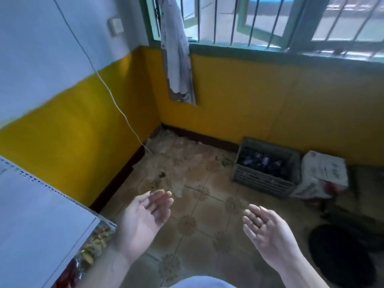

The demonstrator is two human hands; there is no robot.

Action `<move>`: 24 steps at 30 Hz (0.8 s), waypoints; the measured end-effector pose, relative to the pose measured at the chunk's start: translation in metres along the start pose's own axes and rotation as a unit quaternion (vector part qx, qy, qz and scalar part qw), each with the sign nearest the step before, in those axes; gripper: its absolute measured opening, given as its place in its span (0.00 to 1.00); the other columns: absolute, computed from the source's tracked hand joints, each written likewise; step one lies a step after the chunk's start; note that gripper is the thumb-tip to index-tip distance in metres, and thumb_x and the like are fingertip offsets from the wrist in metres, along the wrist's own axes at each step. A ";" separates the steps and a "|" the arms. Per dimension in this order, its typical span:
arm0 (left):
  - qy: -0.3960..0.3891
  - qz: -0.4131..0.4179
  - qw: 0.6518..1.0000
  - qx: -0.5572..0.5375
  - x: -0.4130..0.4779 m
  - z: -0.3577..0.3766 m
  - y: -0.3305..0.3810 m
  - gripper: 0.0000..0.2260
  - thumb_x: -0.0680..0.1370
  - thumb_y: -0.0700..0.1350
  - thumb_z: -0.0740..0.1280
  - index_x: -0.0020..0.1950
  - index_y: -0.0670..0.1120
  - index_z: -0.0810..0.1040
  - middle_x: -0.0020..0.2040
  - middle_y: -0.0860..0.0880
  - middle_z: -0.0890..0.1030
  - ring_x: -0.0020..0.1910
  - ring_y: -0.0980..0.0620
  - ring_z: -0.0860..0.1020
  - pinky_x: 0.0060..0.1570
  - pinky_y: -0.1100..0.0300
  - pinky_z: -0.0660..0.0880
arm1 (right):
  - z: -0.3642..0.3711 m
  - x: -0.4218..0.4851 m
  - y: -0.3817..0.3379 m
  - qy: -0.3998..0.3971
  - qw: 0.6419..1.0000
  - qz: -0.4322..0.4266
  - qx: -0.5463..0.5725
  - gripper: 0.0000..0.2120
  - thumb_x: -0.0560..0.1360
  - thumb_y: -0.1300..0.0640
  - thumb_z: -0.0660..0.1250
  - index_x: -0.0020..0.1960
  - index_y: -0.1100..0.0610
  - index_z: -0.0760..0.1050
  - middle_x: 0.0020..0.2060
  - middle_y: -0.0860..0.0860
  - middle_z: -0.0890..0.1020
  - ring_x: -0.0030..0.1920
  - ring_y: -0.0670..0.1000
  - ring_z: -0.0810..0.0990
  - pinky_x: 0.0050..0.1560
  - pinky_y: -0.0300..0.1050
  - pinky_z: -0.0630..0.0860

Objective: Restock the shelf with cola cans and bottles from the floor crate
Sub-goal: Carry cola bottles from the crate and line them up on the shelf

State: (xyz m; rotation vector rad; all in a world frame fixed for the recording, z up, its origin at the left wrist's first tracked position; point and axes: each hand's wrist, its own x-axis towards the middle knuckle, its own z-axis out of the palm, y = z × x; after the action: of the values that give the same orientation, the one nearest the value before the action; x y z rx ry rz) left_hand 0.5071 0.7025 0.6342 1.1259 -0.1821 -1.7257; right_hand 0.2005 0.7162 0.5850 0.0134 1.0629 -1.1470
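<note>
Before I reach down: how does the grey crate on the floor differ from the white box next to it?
The grey crate has perforated walls; the white box has solid printed sides. The grey crate is open-topped with dark containers showing inside; the white box shows no contents. Both sit side by side on the tiled floor by the yellow wall.

Hands counted: 2, one left hand (143,215) and one right hand (268,231).
Crate (259,180): 1, recorded ahead of the right hand. The dark items (264,163) inside are too blurred to be counted.
White carton (324,173): 1, just beside the crate, further right.
Shelf unit (41,204): 1, left of the left hand.
Curtain (178,59), white cable (108,88), wall switch (115,27): 1 each, logged well ahead of the left hand.
Dark round object (340,252): 1, right of the right hand.
</note>
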 end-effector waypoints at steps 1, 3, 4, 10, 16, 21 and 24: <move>-0.025 -0.018 0.999 0.013 0.007 0.013 -0.004 0.20 0.80 0.50 0.61 0.67 0.40 0.77 0.62 0.41 0.83 0.60 0.42 0.83 0.60 0.48 0.79 | -0.005 -0.006 -0.005 0.003 1.000 0.001 0.011 0.21 0.82 0.53 0.58 0.69 0.65 0.74 0.53 0.61 0.85 0.55 0.59 0.83 0.55 0.53 0.78; -0.074 -0.053 0.995 0.044 0.023 0.039 -0.014 0.23 0.83 0.54 0.56 0.71 0.41 0.74 0.68 0.40 0.79 0.67 0.40 0.79 0.68 0.42 0.73 | -0.016 -0.013 -0.009 0.003 0.999 -0.003 0.041 0.24 0.83 0.48 0.57 0.69 0.64 0.74 0.61 0.63 0.83 0.64 0.62 0.81 0.65 0.58 0.74; -0.093 -0.064 0.992 0.056 0.029 0.049 -0.018 0.25 0.83 0.56 0.55 0.72 0.42 0.73 0.69 0.40 0.78 0.68 0.40 0.77 0.70 0.42 0.71 | -0.019 -0.016 -0.009 -0.005 0.998 -0.001 0.055 0.25 0.83 0.47 0.56 0.69 0.64 0.74 0.63 0.64 0.82 0.65 0.63 0.80 0.67 0.59 0.74; -0.181 -0.147 0.969 0.080 0.089 0.105 -0.041 0.29 0.83 0.63 0.53 0.73 0.46 0.75 0.74 0.42 0.74 0.73 0.39 0.72 0.75 0.39 0.61 | -0.029 -0.006 -0.024 0.005 0.993 -0.005 0.119 0.29 0.83 0.42 0.54 0.73 0.63 0.72 0.68 0.65 0.78 0.68 0.65 0.77 0.76 0.64 0.62; -0.208 -0.210 0.952 0.080 0.166 0.145 -0.030 0.30 0.82 0.63 0.54 0.75 0.45 0.73 0.73 0.41 0.75 0.71 0.39 0.74 0.76 0.40 0.61 | -0.012 0.042 -0.062 0.036 0.990 -0.035 0.135 0.29 0.83 0.41 0.53 0.73 0.61 0.72 0.68 0.64 0.78 0.68 0.65 0.77 0.76 0.64 0.62; -0.203 -0.233 0.947 0.082 0.231 0.180 0.006 0.28 0.82 0.62 0.54 0.74 0.45 0.73 0.71 0.41 0.77 0.69 0.39 0.76 0.71 0.39 0.67 | 0.026 0.104 -0.091 0.062 0.988 -0.017 0.141 0.28 0.83 0.43 0.55 0.72 0.61 0.73 0.66 0.65 0.79 0.67 0.65 0.79 0.74 0.63 0.66; -0.185 -0.246 0.947 0.086 0.274 0.193 0.023 0.26 0.82 0.59 0.57 0.69 0.42 0.79 0.65 0.42 0.81 0.64 0.41 0.81 0.66 0.43 0.75 | 0.055 0.143 -0.111 0.086 0.989 -0.026 0.114 0.26 0.84 0.45 0.54 0.69 0.64 0.74 0.63 0.65 0.81 0.63 0.64 0.82 0.69 0.61 0.72</move>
State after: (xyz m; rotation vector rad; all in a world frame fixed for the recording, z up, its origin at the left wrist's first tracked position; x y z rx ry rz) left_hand 0.3673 0.3999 0.5916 1.0153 -0.3071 -2.4059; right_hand 0.1561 0.5331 0.5710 0.2705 1.0821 -1.3288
